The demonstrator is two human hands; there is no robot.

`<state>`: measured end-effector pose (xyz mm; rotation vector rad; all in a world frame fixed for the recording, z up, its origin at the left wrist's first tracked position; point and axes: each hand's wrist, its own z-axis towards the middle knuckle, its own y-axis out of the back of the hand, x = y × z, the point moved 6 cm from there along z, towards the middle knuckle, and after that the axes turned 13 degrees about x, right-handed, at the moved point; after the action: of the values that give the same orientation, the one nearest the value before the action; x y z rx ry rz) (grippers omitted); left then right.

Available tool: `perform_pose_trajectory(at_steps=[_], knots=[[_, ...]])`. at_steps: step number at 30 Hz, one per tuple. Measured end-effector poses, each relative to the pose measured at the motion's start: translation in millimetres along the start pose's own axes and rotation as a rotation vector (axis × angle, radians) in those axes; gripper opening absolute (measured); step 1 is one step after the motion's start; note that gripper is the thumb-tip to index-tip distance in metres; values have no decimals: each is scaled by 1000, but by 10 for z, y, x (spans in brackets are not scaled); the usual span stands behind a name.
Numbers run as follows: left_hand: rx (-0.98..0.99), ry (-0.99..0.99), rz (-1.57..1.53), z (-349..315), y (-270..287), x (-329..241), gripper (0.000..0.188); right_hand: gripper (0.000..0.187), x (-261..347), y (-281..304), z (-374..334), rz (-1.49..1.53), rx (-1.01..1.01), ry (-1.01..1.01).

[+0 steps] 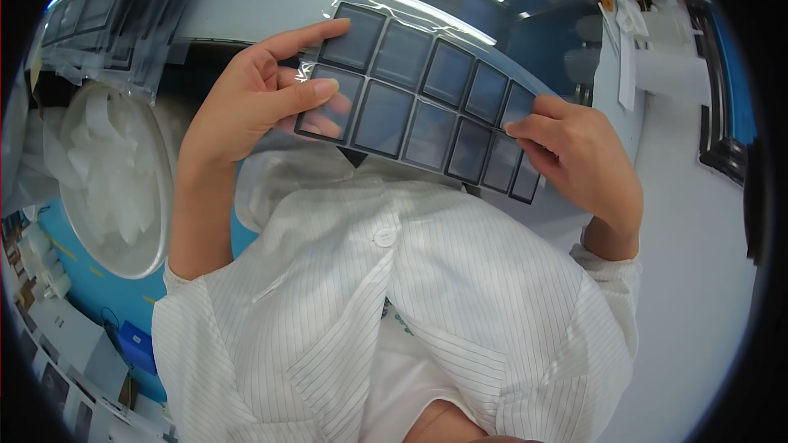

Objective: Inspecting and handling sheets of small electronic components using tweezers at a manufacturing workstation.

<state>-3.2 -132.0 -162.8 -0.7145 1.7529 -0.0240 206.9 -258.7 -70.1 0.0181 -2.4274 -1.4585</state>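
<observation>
As held — dark-celled tray sheet point(423, 98), both hands.

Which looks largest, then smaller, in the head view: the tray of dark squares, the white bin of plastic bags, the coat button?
1. White bin, though partly hidden by the left hand's arm.
2. Tray of dark squares, close to it in size and nearer the camera, so unsure.
3. Coat button, clearly smallest.

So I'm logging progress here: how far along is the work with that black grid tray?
Done: several similar trays in clear bags lie stacked at upper left. In hand: the left hand and right hand hold the black grid tray, in clear plastic, by its ends. Left: it has not joined the stack yet.
</observation>
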Motion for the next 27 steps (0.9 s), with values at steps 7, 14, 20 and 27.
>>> perform_pose_trajectory(at_steps=[7, 14, 20, 27], knots=[[1, 18, 19, 15, 32, 21, 61, 12, -162, -78, -253, -18, 39, -107], [12, 5, 6, 46, 83, 25, 60, 8, -485, -121, -704, -148, 134, -341], [33, 46, 80, 43, -85, -78, 64, 15, -582, -6, -735, 225, -215, -317], [220, -12, 183, -147, -807, -457, 52, 46, -184, -434, -224, 766, -368, 170]])
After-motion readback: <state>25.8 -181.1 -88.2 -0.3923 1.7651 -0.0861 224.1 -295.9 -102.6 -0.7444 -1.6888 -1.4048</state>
